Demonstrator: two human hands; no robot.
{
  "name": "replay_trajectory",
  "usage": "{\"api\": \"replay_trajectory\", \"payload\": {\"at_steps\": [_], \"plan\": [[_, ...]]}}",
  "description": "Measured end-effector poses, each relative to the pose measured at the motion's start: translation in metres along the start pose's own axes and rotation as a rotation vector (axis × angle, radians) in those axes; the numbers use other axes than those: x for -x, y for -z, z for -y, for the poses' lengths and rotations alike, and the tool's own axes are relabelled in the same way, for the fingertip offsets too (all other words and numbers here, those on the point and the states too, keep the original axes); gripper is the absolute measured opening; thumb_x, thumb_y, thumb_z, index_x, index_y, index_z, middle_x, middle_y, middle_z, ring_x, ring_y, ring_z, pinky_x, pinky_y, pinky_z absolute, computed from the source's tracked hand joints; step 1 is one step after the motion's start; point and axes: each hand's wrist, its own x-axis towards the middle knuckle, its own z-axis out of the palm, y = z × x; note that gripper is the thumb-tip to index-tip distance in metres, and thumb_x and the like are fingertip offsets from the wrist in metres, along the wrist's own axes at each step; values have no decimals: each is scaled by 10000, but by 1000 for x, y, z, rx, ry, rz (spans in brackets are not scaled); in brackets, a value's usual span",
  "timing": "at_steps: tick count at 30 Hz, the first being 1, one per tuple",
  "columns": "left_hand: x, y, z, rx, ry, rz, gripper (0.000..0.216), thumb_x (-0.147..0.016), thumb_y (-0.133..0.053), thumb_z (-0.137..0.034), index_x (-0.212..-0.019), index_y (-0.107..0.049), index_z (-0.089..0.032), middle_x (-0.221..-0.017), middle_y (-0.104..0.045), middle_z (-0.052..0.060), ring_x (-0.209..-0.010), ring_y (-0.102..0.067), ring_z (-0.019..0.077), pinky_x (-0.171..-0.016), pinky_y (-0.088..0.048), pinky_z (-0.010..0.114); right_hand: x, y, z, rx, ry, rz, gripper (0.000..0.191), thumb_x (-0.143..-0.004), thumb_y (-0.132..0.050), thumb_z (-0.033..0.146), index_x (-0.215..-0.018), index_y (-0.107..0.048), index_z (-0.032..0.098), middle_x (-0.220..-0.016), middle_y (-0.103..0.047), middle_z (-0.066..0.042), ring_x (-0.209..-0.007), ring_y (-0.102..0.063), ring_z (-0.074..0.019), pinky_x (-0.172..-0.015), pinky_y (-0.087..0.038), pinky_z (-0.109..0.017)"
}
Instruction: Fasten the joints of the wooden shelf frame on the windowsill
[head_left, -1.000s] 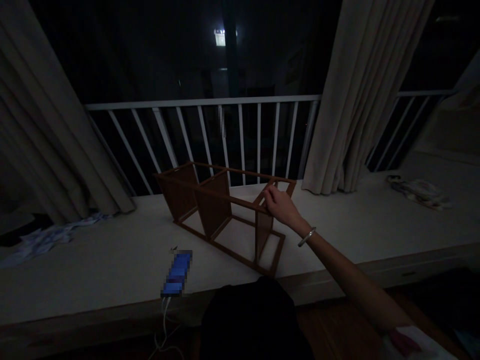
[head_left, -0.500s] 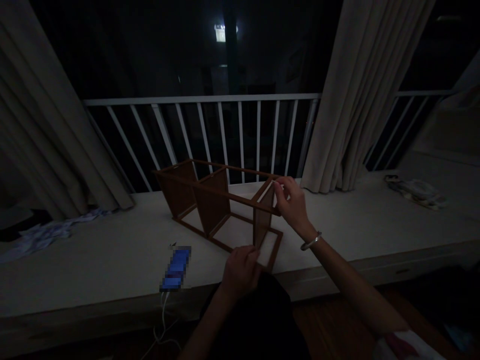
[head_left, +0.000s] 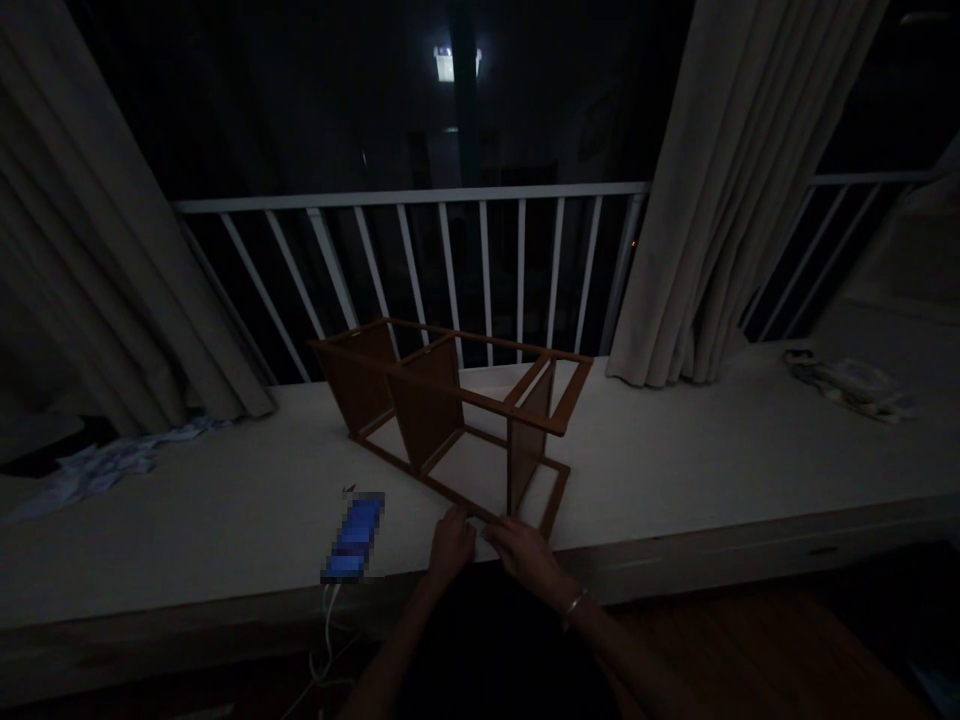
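Note:
A brown wooden shelf rack point(head_left: 420, 385) lies on its side on the pale ledge, with several flat panels between its rails. My left hand point(head_left: 452, 543) is at the rack's lower front rail, its fingers curled; what they hold, if anything, is hidden. Close beside it, my right hand point(head_left: 527, 556), with a bracelet at the wrist, has its fingertips pinched together at the same rail, near the foot of the right-hand panel. A small pale spot shows at those fingertips, too dim to name.
On the ledge point(head_left: 675, 470), a phone-like device point(head_left: 354, 538) with a blurred screen and white cable point(head_left: 328, 625) lies left of my hands. Crumpled cloth point(head_left: 112, 465) lies far left, another bundle point(head_left: 851, 385) far right. White railing point(head_left: 484, 270) and curtains point(head_left: 679, 230) stand behind.
My right hand has left the rack's upper right end and come down toward me, beside my left hand. My left hand has shifted slightly left. The rack stays in place.

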Motion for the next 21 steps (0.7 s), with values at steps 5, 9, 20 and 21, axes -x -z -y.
{"api": "replay_trajectory", "payload": {"at_steps": [5, 9, 20, 21], "plan": [[-2, -6, 7, -219, 40, 67, 522, -718, -376, -136, -1240, -383, -128, -1310, -382, 101, -1221, -299, 208, -993, -241, 351, -30, -32, -11, -37, -205, 82, 343, -887, -270, 265, -1052, -558, 178, -944, -641, -88, -867, -598, -170, -756, -400, -243], [-2, -15, 8, -283, 32, 171, 578, -733, -377, -183, -1306, -307, -165, -1403, -242, 69, -1285, -177, 215, -1027, -168, 378, -43, -46, -18, -74, -223, 84, 330, -886, -273, 263, -1093, -516, 181, -963, -639, -75, -860, -604, -160, -741, -399, -225], [-3, -18, 21, -259, 94, 286, 602, -750, -360, -230, -1340, -244, -197, -1413, -224, 49, -1280, -198, 232, -1013, -193, 399, -44, -51, -20, -45, -162, 161, 361, -844, -300, 163, -1156, -481, 178, -1048, -609, -85, -927, -585, -161, -801, -392, -239], [-3, -18, 20, -262, 95, 288, 596, -755, -353, -227, -1340, -244, -198, -1413, -224, 48, -1280, -199, 229, -1013, -193, 399, -43, -51, -19, -33, -154, 159, 360, -838, -305, 158, -1148, -488, 174, -1061, -603, -86, -939, -580, -165, -814, -389, -243]]}}
